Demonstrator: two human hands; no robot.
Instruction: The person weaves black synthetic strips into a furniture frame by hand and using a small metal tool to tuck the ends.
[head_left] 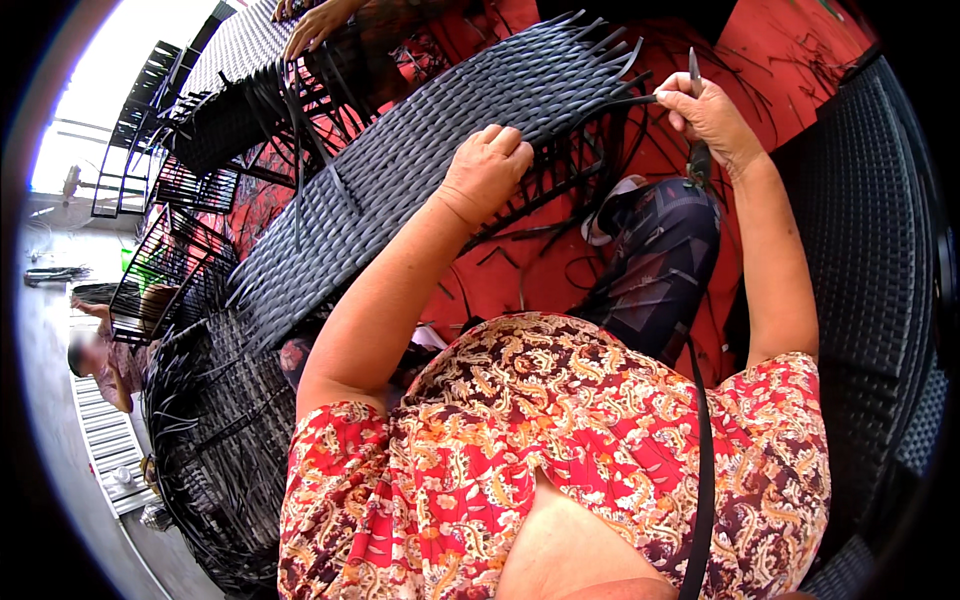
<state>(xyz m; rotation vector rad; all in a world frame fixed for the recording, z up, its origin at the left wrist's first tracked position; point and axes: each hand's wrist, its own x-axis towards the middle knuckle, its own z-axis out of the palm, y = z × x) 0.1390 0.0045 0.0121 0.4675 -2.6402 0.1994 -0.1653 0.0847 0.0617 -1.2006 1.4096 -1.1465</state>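
The left hand (487,168) presses, fingers curled together, on the woven panel (420,170) across the lap; the right hand (706,112) pinches a strand (625,102) at its edge, apparently with a thin tool (693,70); steady pressure and a straight, taut pull seem best.

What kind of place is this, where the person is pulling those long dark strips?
Probably a workshop where woven furniture is made. The left hand presses on a dark woven panel while the right hand pulls a loose strip. Bare metal frames wait nearby, and cut strips litter the red floor.
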